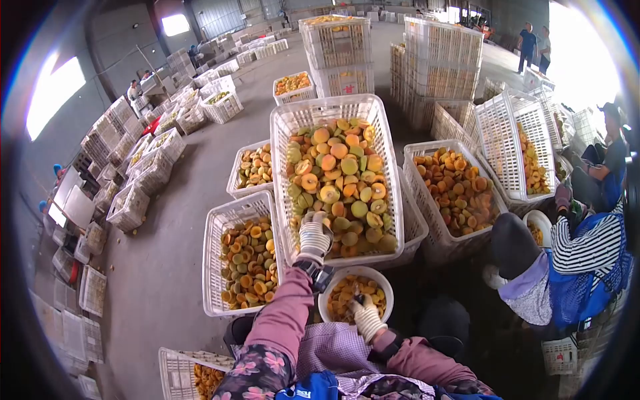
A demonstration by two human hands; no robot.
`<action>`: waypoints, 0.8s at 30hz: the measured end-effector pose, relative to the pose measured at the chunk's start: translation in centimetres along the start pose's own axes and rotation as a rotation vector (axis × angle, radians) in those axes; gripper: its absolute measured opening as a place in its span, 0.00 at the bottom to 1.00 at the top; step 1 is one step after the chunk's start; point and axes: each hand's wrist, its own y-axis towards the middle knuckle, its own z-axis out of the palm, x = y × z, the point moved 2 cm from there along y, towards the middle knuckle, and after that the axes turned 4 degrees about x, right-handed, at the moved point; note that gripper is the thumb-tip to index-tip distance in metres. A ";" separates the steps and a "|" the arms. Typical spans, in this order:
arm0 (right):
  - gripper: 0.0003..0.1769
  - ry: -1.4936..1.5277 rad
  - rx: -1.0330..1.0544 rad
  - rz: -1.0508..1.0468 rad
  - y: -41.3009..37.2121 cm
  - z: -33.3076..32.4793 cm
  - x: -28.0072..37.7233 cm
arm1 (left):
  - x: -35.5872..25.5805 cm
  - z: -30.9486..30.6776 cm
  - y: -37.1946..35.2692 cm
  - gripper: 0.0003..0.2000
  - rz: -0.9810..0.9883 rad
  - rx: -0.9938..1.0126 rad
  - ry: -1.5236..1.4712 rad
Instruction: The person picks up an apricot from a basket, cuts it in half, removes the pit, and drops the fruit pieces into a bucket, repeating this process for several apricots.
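Observation:
My left hand (315, 240), in a white knitted glove, reaches over the near left part of a large white plastic crate (279, 167). Its fingers are apart beside the apricots (337, 163), which are whole and cut, orange and green. My right hand (369, 321), gloved too, is closed above a white bucket (323, 308) between my knees. A small dark tool (358, 298) sticks out of its fingers; the exact kind is too small to tell. Apricot halves (343, 293) lie in the bucket under it.
Crates of apricot halves stand to the left (208, 267) and right (417, 180). Another crate (175, 373) sits at my lower left. Stacked crates (443, 60) rise behind. A co-worker in a striped sleeve (583, 247) sits close on my right, beside another bucket (545, 223).

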 end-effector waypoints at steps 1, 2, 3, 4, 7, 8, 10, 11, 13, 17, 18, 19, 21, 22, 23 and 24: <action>0.14 0.069 -0.002 0.063 -0.9 0.1 3.0 | -0.9 -0.8 -1.2 0.15 0.035 -0.209 -0.129; 0.16 -0.030 -0.031 -0.075 -1.1 -0.2 3.6 | -0.6 -0.2 -3.5 0.13 -0.214 -0.167 -0.677; 0.16 0.019 -0.022 -0.193 -1.6 0.0 4.8 | -0.4 0.6 -6.3 0.11 -0.476 -0.115 -1.221; 0.16 -0.132 -0.010 -0.298 -1.6 0.0 5.4 | -1.5 0.2 -8.3 0.13 -0.727 0.000 -1.573; 0.18 -0.339 0.096 -0.328 -2.8 0.5 7.1 | -5.3 -2.1 -13.7 0.25 -1.103 0.284 -1.991; 0.18 -0.305 0.108 -0.304 -3.2 0.7 7.0 | -6.3 -2.8 -14.7 0.26 -1.038 0.264 -1.982; 0.18 -0.512 0.043 -0.284 -4.1 0.9 6.7 | -7.3 -3.4 -16.3 0.27 -0.979 0.245 -1.974; 0.18 -0.669 0.017 -0.233 -4.8 0.9 6.7 | -7.0 -3.6 -17.3 0.27 -0.963 0.249 -1.771; 0.19 -0.707 0.014 -0.282 -5.5 1.1 5.8 | -7.3 -4.5 -17.7 0.27 -0.934 0.253 -1.571; 0.16 -0.884 0.100 -0.225 -6.3 1.5 5.0 | -8.0 -5.4 -19.1 0.25 -0.860 0.199 -1.453; 0.16 -0.932 0.104 -0.245 -6.6 1.7 5.5 | -7.8 -5.4 -19.6 0.24 -0.812 0.206 -1.389; 0.16 -0.929 0.105 -0.241 -6.5 1.7 5.1 | -7.6 -5.3 -19.9 0.24 -0.762 0.212 -1.325; 0.18 -0.966 0.145 -0.225 -6.2 1.9 3.8 | -7.4 -5.2 -20.4 0.23 -0.770 0.185 -1.320; 0.19 -0.981 0.157 -0.223 -6.1 2.2 3.3 | -7.4 -5.6 -20.3 0.22 -0.752 0.174 -1.302; 0.19 -0.977 0.162 -0.217 -6.2 2.3 2.8 | -7.4 -5.8 -20.4 0.22 -0.733 0.161 -1.284; 0.19 -0.984 0.173 -0.215 -6.2 2.5 2.5 | -7.2 -5.5 -20.7 0.20 -0.797 0.098 -1.340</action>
